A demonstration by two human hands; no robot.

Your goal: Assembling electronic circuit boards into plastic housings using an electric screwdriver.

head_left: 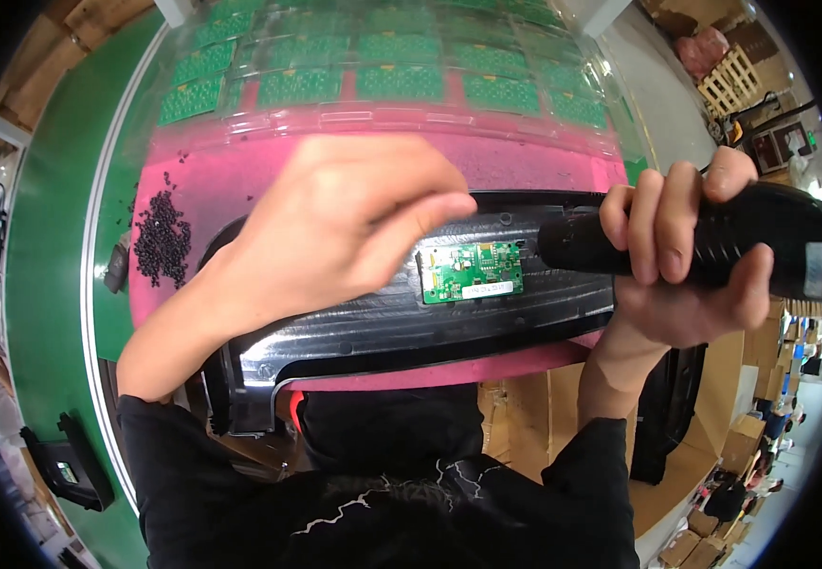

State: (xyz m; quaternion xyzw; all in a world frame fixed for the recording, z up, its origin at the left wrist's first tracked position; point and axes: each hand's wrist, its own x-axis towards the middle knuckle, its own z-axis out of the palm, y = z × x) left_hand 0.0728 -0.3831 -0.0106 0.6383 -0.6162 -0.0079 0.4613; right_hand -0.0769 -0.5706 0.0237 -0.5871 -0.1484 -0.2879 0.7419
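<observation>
A long black plastic housing (354, 334) lies across the pink mat in front of me. Set into its middle is a green circuit board (458, 264) with a white label along its near edge. My left hand (359, 213) hovers over the housing, left of the board, slightly blurred. Its thumb and fingers are pinched together; whatever they may hold is too small to make out. On the right, my right hand (662, 242) wraps round a black electric screwdriver (567, 241). The tool lies roughly level, its narrow end pointing left toward the board.
Small black screws (163, 239) form a loose pile on the left of the pink mat (525, 169). Clear plastic trays (354, 116) with several green boards stand at the back. A cardboard box (705, 446) and another black panel (665, 422) are at my lower right.
</observation>
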